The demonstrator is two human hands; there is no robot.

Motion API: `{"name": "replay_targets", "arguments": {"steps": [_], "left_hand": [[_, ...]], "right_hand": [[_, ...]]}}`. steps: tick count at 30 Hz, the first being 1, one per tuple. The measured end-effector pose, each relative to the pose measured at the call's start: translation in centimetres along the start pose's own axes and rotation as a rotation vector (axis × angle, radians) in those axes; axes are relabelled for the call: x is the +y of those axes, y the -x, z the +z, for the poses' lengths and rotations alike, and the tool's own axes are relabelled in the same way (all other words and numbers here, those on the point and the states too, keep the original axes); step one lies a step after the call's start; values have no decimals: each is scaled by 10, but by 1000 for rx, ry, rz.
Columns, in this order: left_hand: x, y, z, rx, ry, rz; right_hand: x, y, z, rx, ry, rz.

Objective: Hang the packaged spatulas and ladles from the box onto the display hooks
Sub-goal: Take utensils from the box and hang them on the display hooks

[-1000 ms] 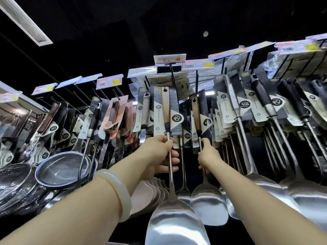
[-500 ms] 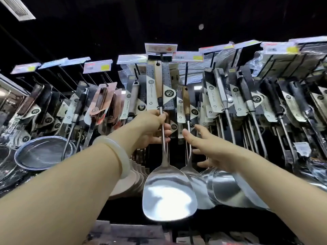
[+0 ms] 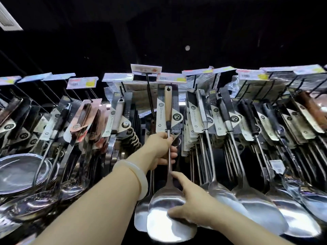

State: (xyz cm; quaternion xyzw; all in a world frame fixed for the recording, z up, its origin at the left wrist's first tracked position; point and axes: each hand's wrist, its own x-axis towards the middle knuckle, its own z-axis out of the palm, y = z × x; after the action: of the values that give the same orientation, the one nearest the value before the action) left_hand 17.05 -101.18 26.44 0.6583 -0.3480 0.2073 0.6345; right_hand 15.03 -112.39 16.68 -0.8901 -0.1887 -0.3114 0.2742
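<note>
Since half a second earlier the right hand (image 3: 190,202) had dropped from beside the shaft to cup the blade of the packaged spatula (image 3: 169,156); the left hand (image 3: 161,149) gripped its shaft just below the card; its long axis stood upright, its top hole just under the display hook (image 3: 149,92).
</note>
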Motion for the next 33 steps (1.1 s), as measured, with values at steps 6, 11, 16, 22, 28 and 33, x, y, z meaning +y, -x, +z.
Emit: {"name": "replay_targets", "arguments": {"steps": [6, 11, 16, 22, 28, 33], "left_hand": [[-9, -10, 4, 20, -22, 3], [-9, -18, 5, 40, -38, 42], [-10, -26, 4, 38, -53, 58], [-17, -30, 4, 50, -51, 70], [-23, -32, 8, 40, -68, 77], [-31, -33, 8, 42, -36, 37]], "right_hand": [[4, -11, 2, 19, 103, 26], [7, -19, 2, 15, 21, 27], [7, -28, 3, 8, 50, 26], [11, -34, 8, 11, 6, 52], [12, -34, 6, -22, 61, 68], [10, -33, 3, -69, 163, 67]]}}
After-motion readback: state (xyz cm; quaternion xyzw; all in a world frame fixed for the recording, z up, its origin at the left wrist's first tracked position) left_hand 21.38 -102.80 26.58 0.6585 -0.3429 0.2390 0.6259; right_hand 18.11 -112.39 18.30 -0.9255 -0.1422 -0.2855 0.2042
